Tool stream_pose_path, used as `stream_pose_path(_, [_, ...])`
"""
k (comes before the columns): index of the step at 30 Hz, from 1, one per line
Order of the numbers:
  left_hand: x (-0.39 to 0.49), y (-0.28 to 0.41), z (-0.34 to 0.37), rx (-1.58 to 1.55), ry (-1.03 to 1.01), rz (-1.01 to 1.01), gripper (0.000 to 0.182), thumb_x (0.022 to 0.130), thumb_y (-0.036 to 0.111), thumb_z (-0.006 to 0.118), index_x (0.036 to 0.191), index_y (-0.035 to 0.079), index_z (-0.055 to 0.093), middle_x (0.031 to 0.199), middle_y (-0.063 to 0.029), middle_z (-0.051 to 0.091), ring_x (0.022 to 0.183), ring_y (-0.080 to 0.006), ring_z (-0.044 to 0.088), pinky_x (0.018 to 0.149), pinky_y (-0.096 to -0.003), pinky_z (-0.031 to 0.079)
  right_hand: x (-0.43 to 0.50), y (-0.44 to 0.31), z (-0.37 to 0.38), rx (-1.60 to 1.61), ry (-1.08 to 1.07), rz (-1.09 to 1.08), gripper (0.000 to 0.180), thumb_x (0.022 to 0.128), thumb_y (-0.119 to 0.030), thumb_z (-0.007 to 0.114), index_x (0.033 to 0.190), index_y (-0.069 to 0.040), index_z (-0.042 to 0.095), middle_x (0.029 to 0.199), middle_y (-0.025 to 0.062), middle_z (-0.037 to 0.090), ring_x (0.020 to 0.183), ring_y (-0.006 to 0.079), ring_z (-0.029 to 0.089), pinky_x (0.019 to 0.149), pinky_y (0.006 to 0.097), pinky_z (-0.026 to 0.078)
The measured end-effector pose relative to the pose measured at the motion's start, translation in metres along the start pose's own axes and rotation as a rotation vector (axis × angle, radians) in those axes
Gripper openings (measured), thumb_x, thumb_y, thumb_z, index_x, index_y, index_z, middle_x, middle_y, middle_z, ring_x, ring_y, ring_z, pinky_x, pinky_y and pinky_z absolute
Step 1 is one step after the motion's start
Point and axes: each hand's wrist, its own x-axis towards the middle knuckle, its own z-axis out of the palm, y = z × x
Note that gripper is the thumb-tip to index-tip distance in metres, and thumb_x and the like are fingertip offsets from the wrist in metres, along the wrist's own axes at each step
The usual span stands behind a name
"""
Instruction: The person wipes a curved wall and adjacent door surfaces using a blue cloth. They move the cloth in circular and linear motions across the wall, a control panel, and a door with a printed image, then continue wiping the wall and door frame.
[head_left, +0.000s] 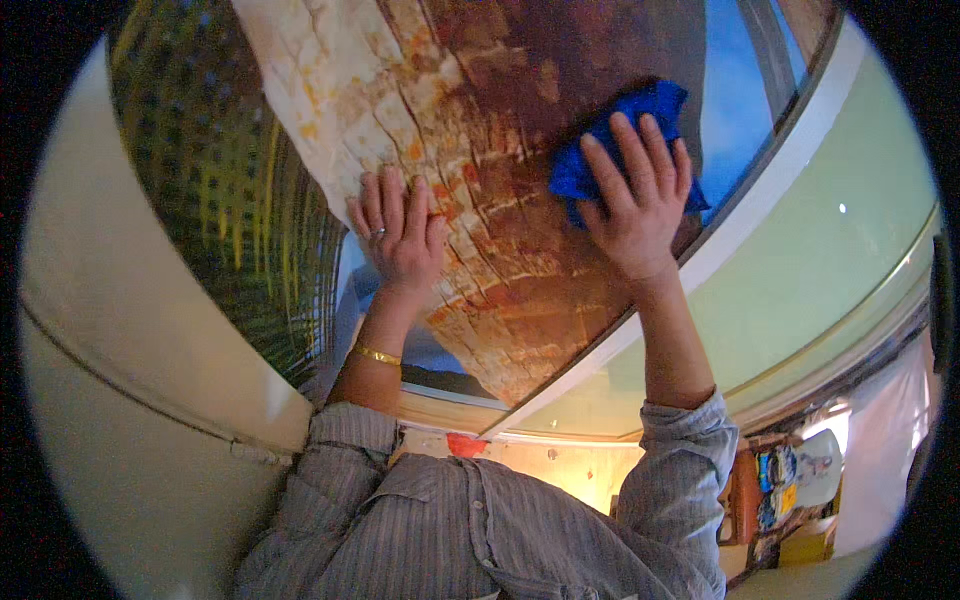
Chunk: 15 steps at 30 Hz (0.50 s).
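Before me is a large printed picture (525, 277) with a brown and cream, rock-like band, palm-like fronds (225, 180) on the left and patches of blue. My right hand (641, 214) presses a crumpled blue cloth (574, 176) against the print, near its right side. The cloth shows around the spread fingers; the part beneath the palm is hidden. My left hand (405, 236), with a ring on one finger, lies on the cream part of the print, fingers a little apart and holding nothing.
A dark edge and white strip (757, 187) bound the print on the right. Beyond lies a pale green, shiny surface (810, 240). A beige surface (97, 255) curves along the left. At lower right are a translucent container (819, 469), colourful packets (776, 484) and a whitish sheet (881, 427).
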Motion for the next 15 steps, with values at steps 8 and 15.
stream_pose_path(8, [-0.006,-0.003,0.006,-0.049,0.053,0.011,0.051,0.099,0.033,0.054,0.145,0.01,0.05,0.159,-0.0177,0.031,0.149,-0.0415,0.019,0.119,-0.0589,0.007,-0.129,-0.08,0.045,0.037,-0.267,-0.188,0.047,0.088,-0.032,0.053,0.133,-0.028,0.061,0.146,0.0002,0.052,0.137,0.0242,0.044,0.115,0.052,0.023])
stream_pose_path(15, [-0.008,-0.005,0.01,-0.043,0.082,0.015,0.046,0.101,0.033,0.05,0.14,0.009,0.054,0.156,-0.0209,0.035,0.147,-0.044,0.024,0.117,-0.061,0.011,-0.272,-0.13,0.08,0.249,-0.651,-0.593,0.055,0.089,-0.025,0.052,0.144,-0.021,0.049,0.156,-0.0001,0.04,0.143,0.0214,0.036,0.111,0.0429,0.032])
